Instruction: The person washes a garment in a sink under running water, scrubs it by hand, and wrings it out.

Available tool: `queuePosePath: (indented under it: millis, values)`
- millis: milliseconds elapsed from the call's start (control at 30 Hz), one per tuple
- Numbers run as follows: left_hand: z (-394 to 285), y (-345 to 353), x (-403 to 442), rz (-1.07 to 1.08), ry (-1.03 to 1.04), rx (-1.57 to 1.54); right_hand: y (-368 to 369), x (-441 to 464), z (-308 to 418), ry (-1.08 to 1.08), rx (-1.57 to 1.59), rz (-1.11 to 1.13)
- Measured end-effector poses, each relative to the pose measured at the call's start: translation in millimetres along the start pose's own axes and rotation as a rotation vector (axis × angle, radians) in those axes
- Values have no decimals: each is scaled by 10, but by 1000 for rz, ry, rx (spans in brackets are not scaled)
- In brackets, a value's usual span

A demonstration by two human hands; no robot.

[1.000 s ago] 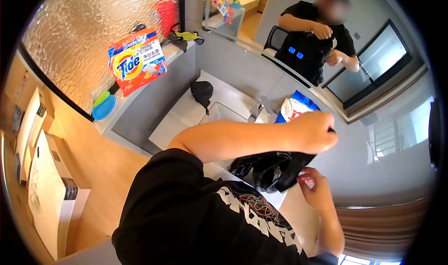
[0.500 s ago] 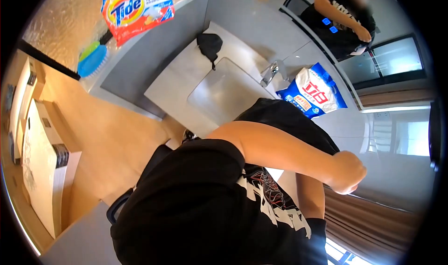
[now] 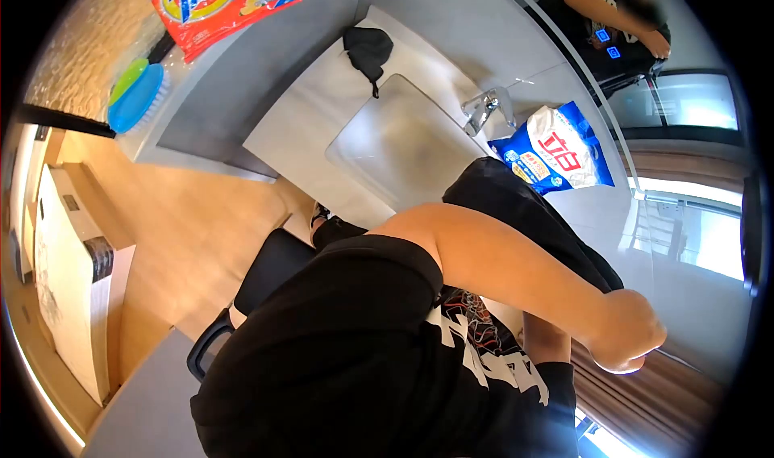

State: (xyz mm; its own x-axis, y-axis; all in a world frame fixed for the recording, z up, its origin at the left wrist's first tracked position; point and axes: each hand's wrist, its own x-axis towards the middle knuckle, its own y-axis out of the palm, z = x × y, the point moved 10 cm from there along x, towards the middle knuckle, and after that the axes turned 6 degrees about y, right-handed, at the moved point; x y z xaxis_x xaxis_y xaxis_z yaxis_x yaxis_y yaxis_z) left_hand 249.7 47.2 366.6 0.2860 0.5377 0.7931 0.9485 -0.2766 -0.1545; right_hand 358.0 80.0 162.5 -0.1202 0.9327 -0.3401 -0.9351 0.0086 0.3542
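My left hand (image 3: 630, 331) is closed at the end of the arm that crosses my body to the right. A piece of black cloth (image 3: 536, 220) hangs beside that forearm, and its edge runs up to the fist. The fingertips are mostly turned away. Part of my right arm (image 3: 548, 341) shows below the left forearm; the right hand is hidden. Behind the cloth is a white sink (image 3: 395, 147) with a chrome faucet (image 3: 486, 110). A blue and white detergent bag (image 3: 556, 150) lies beside the faucet.
A small black cloth item (image 3: 368, 52) lies on the sink's far corner. On the grey ledge are an orange Tide bag (image 3: 234, 22) and a blue-green brush (image 3: 139, 97). A black chair (image 3: 274, 271) stands left of me. A mirror (image 3: 592, 31) hangs above the sink.
My left fist has moved right and slightly down, with the black cloth's edge staying beside it. The camera view has shifted a little.
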Motion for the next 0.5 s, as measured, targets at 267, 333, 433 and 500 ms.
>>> queuePosePath:
  millis: [267, 333, 433, 500]
  values:
    - [90, -15, 14, 94, -44, -53, 249, 211, -147, 56, -10, 42]
    - [180, -151, -57, -71, -17, -41, 382, 308, -217, 70, -7, 72]
    - [676, -604, -71, -80, -124, -58, 600, 471, -328, 93, -8, 120]
    - [1067, -1063, -214, -114, -292, -69, 774, 610, -391, 106, -9, 162]
